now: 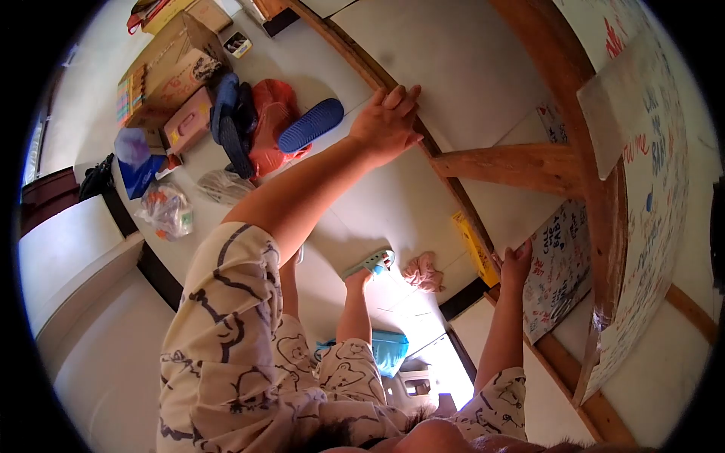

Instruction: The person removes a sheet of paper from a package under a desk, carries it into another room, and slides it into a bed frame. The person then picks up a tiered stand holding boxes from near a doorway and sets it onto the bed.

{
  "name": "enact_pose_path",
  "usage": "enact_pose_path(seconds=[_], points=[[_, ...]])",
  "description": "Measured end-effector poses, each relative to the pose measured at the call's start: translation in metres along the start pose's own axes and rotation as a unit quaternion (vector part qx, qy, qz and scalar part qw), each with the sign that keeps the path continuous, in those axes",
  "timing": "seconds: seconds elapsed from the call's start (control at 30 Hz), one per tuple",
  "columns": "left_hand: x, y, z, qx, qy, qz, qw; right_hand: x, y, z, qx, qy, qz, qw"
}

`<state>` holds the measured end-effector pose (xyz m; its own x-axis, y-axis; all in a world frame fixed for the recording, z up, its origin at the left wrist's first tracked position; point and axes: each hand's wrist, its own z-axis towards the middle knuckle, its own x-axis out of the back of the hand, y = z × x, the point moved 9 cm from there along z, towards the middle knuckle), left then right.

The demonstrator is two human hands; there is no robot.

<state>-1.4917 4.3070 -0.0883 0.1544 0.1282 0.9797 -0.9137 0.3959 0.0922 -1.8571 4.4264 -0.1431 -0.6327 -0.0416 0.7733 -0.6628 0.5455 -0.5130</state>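
Observation:
My left hand (387, 124) is closed around a long wooden rail (349, 47), its fingers curled over the top and the thumb below. Lower down, my right hand (516, 264) grips the same wooden frame near a yellow strip (474, 248); its fingers are partly hidden behind the wood. A wooden crossbar (513, 167) joins this rail to a thicker curved-looking beam (604, 249). White board printed with red and blue lettering (653, 189) covers the frame's far side.
On the tiled floor at left lie a blue slipper (311, 125), an orange-red plastic bag (273, 113), a cardboard box (175, 68) and a clear plastic bag (166, 210). A pink cloth (424, 272) lies near my foot in a teal clog (371, 264). A blue bag (390, 353) is behind.

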Motion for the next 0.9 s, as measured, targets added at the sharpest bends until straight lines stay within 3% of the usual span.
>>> enact_pose_path(seconds=[0.17,0.23,0.37,0.47,0.53,0.67,0.9], points=[[-0.006,0.001,0.003,0.008,-0.009,-0.027,1.0,0.0,0.006,0.002,-0.005,0.002,0.006,1.0],[-0.001,0.01,0.004,-0.048,0.039,-0.021,0.998,-0.001,0.014,0.006,-0.016,-0.003,0.005,1.0],[0.003,0.01,0.002,-0.056,0.069,-0.025,0.996,0.0,0.007,0.004,0.011,0.001,0.021,1.0],[0.004,0.01,-0.001,-0.058,0.065,-0.016,0.996,-0.002,0.008,0.0,-0.027,-0.009,0.073,0.997],[0.005,-0.002,-0.003,0.002,0.068,-0.039,0.997,0.0,0.008,0.0,-0.015,0.008,0.013,1.0],[0.0,-0.012,-0.008,0.031,0.037,-0.039,0.998,0.002,0.015,0.004,-0.013,0.004,0.001,1.0],[0.011,-0.02,-0.01,0.062,0.035,-0.073,0.995,-0.003,0.021,0.007,0.004,0.01,0.097,0.995]])
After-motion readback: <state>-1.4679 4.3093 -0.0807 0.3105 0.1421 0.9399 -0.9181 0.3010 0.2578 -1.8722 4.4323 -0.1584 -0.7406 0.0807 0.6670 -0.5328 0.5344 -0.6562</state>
